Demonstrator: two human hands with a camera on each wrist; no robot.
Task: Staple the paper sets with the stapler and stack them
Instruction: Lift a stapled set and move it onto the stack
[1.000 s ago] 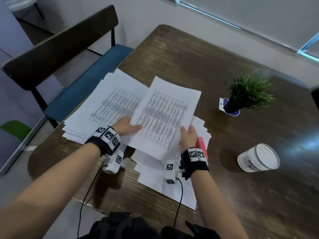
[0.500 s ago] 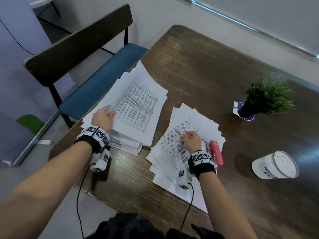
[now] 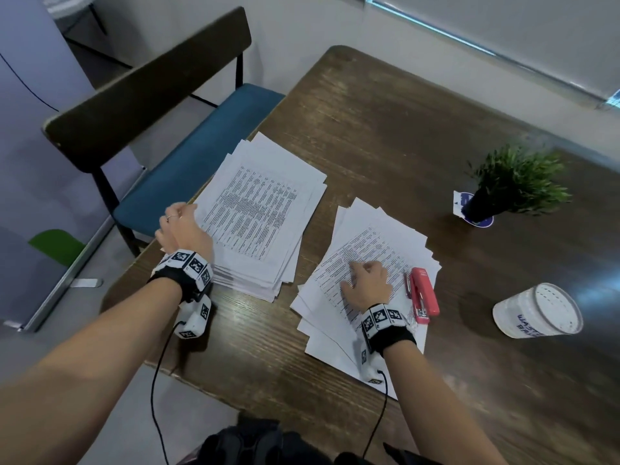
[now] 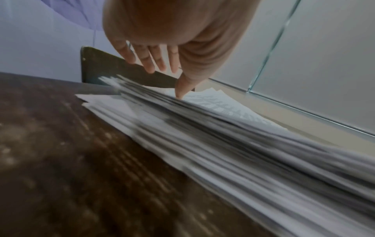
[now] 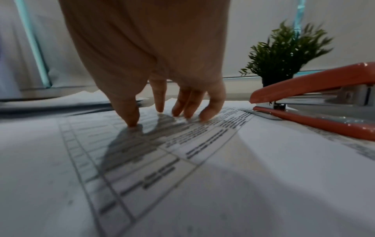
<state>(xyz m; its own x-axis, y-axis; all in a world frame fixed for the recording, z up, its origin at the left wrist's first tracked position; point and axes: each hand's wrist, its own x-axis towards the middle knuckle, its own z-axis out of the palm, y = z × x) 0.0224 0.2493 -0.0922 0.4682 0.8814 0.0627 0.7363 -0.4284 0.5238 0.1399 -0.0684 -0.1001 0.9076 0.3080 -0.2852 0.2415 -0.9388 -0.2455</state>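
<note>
Head looks down; wrists skim the papers (image 3: 258,213)

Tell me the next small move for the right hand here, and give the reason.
Probably pinch the top few sheets of the loose pile and gather them. The right hand rests on that pile with fingertips on the printed sheet, holding nothing, and the stapler lies idle beside it; the left hand is at the stacked pile.

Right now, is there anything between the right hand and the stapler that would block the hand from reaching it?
Nothing visible blocks it. The right hand rests its fingertips on the loose papers, and the stapler lies just to its right on the same papers, with only flat paper between them. A pen lies against the stapler's near side.
</note>
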